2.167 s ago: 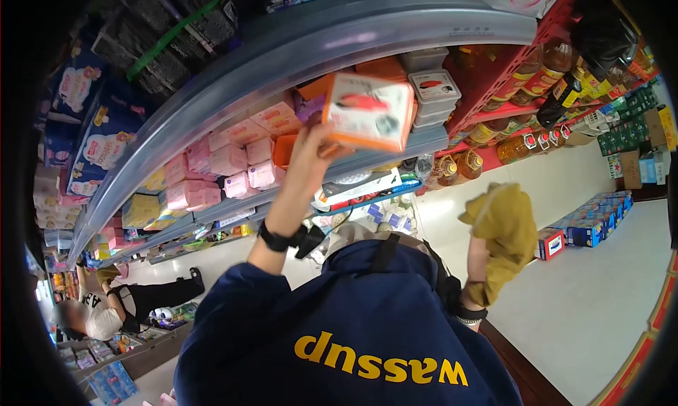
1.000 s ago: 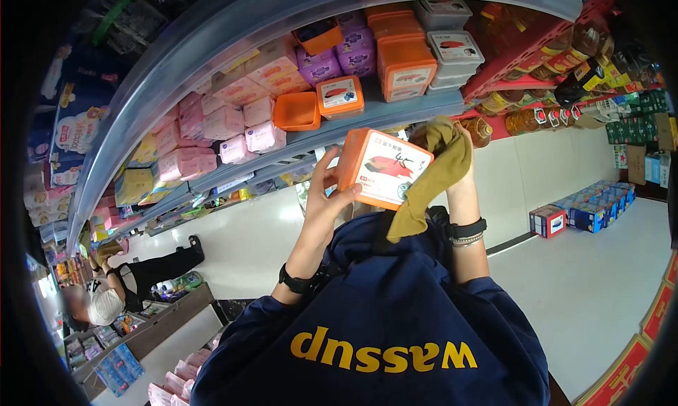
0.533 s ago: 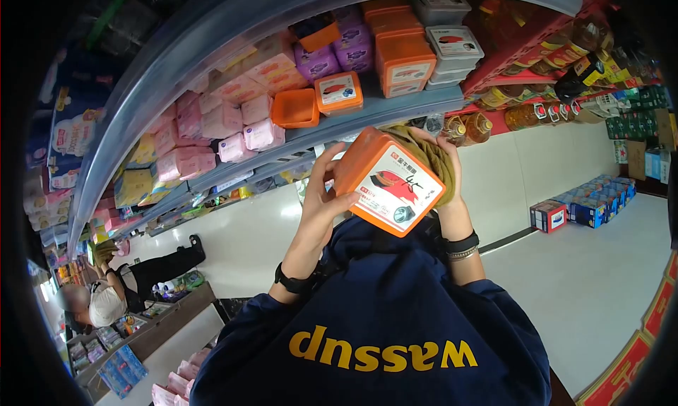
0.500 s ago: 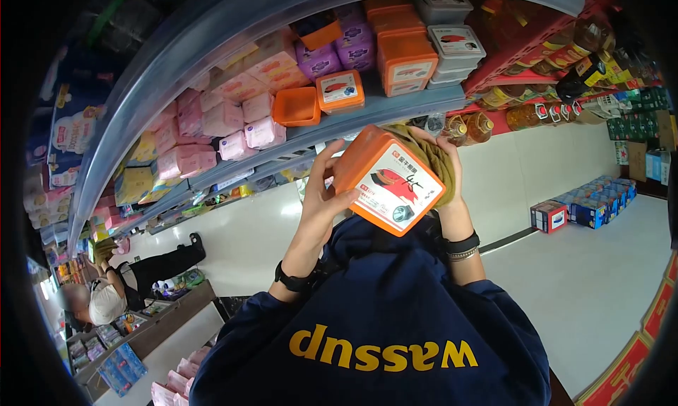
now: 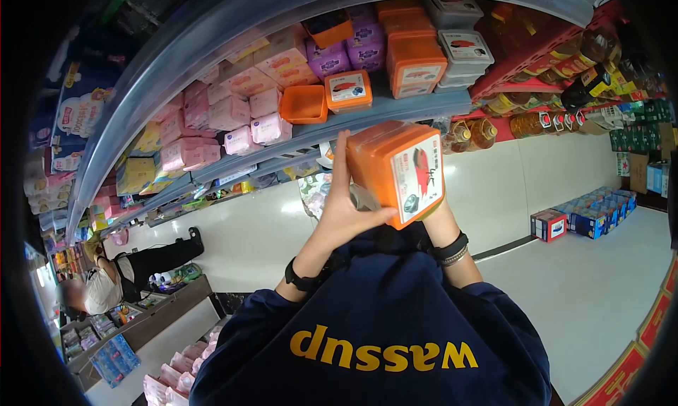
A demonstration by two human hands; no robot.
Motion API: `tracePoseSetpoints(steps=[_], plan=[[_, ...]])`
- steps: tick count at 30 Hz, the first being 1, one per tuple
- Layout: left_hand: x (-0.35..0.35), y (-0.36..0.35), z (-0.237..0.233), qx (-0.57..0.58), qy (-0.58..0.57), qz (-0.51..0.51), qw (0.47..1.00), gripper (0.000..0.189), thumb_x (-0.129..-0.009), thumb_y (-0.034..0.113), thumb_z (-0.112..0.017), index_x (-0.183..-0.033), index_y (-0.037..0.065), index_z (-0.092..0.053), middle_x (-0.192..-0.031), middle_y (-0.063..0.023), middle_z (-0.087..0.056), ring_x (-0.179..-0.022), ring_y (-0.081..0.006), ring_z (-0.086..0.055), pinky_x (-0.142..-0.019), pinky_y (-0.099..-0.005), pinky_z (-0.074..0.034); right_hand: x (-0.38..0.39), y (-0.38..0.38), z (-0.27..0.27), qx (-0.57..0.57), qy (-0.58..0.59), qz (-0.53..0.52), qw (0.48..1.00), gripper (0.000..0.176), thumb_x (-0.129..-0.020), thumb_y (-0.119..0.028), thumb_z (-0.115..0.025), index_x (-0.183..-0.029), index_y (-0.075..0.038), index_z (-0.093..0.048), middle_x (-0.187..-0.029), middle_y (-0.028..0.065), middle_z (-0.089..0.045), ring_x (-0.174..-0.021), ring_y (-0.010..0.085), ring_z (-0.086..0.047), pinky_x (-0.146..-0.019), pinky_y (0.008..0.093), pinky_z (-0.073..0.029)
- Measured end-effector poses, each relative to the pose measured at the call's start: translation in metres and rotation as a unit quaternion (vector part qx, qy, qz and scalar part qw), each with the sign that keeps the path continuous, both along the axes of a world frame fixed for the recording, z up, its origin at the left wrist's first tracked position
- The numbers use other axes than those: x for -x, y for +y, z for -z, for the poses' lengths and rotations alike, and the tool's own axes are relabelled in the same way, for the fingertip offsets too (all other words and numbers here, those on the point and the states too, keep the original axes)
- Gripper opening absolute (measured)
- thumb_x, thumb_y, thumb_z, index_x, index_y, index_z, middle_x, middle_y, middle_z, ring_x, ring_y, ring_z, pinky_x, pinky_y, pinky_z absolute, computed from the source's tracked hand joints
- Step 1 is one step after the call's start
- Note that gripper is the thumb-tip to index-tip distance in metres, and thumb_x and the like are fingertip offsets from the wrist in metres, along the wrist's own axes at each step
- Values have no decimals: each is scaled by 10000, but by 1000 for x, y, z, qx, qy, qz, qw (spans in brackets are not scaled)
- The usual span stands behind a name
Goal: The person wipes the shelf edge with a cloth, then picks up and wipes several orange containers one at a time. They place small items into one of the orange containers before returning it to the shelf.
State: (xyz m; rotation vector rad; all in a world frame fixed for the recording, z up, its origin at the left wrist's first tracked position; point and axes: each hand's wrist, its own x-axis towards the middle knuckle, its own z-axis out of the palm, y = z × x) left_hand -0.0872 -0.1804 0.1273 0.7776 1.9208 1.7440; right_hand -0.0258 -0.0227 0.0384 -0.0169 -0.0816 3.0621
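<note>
My left hand (image 5: 342, 205) grips an orange plastic storage box (image 5: 385, 166) with a white printed label, its fingers along the left side and its thumb on the front edge. The box is tilted in front of my chest, its label turned to the right. My right hand (image 5: 441, 226) is under and behind the box's right side, with its fingers hidden. Only a sliver of an olive-green cloth (image 5: 433, 207) shows between that hand and the box.
On the shelf (image 5: 395, 109) ahead stand an open orange box (image 5: 304, 105), a lidded orange box (image 5: 348, 91), stacked boxes (image 5: 417, 63) and pink packs (image 5: 229, 113). Oil bottles (image 5: 484, 132) are at right. Blue cartons (image 5: 597, 212) sit on the floor. Another person (image 5: 134, 272) is at far left.
The box has turned so its label faces right and more of its side shows. My right hand and the cloth have moved from the box's far right side to underneath, now mostly hidden.
</note>
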Motion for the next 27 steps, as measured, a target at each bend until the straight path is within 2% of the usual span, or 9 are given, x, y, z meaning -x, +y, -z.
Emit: tracePoseSetpoints(steps=[11, 15, 16, 17, 20, 21, 23, 25, 27], plan=[[-10, 16, -9, -29, -94, -23, 995, 1055, -712, 108, -709, -1421, 35, 69, -1419, -200, -216, -1292, -292, -311, -1014, -369, -343, -9, -6, 17, -127, -165, 50, 977, 396, -948, -304, -356, -1228, -46, -463, -1170, 124, -555, -1035, 259, -565, -889, 366, -477], [-3, 6, -7, 51, 52, -70, 995, 1072, -641, 147, -745, -1412, -2, -14, -1378, -217, -265, -1257, -308, -358, -993, -377, -366, -14, 32, 40, -118, -142, 155, 970, 420, -906, -333, -401, -1157, -8, -487, -1099, 124, -576, -979, 268, -579, -883, 353, -458], [-1, 4, -9, 106, 123, -98, 982, 1110, -586, 175, -780, -1400, -32, -54, -1349, -228, -287, -1240, -325, -375, -986, -377, -371, -16, 39, 23, -505, -223, 236, 800, 427, -879, -330, -448, -1153, -4, -486, -1102, 128, -572, -972, 271, -578, -867, 360, -458], [-1, 4, -12, 107, 123, -100, 982, 1110, -586, 175, -780, -1400, -32, -54, -1349, -228, -287, -1240, -325, -375, -986, -377, -371, -21, 45, 4, -794, -260, 272, 476, 441, -853, -326, -496, -1150, 0, -486, -1106, 133, -569, -964, 275, -578, -850, 366, -457], [-4, 3, -20, 168, 133, -116, 970, 1126, -556, 236, -795, -1393, -31, -91, -1271, -232, -353, -1164, -367, -431, -924, -396, -424, -30, 40, -87, -887, -131, 270, 350, 477, -775, -255, -602, -1161, -4, -479, -1134, 126, -554, -979, 279, -562, -862, 368, -440], [-7, 5, -21, 191, 156, -108, 963, 1100, -545, 231, -795, -1389, -19, -136, -1264, -235, -369, -1125, -373, -466, -894, -402, -445, -30, 30, -86, -887, -132, 269, 351, 477, -775, -255, -602, -1161, -4, -479, -1134, 126, -554, -979, 279, -562, -862, 368, -440], [-13, 10, -18, 210, 182, -98, 956, 1075, -533, 225, -796, -1385, -6, -181, -1257, -237, -384, -1086, -378, -501, -864, -408, -465, -21, 3, -85, -517, -169, 230, 807, 434, -714, -149, -644, -1110, -16, -528, -1112, 128, -561, -971, 303, -554, -850, 371, -436], [-21, 12, -8, 241, 246, -62, 937, 1072, -513, 297, -808, -1365, 2, -228, -1176, -244, -415, -976, -382, -533, -730, -412, -513, 4, -13, -113, -864, -63, 285, 410, 352, -711, -142, -644, -1035, -19, -580, -1067, 142, -571, -955, 333, -545, -836, 392, -435], [-21, 12, -9, 229, 273, -79, 931, 1061, -487, 295, -801, -1360, 27, -260, -1161, -248, -425, -927, -380, -559, -673, -415, -525, 11, -15, -103, -841, -92, 295, 445, 242, -744, -131, -616, -960, -22, -611, -981, 158, -592, -883, 345, -564, -768, 396, -454]])
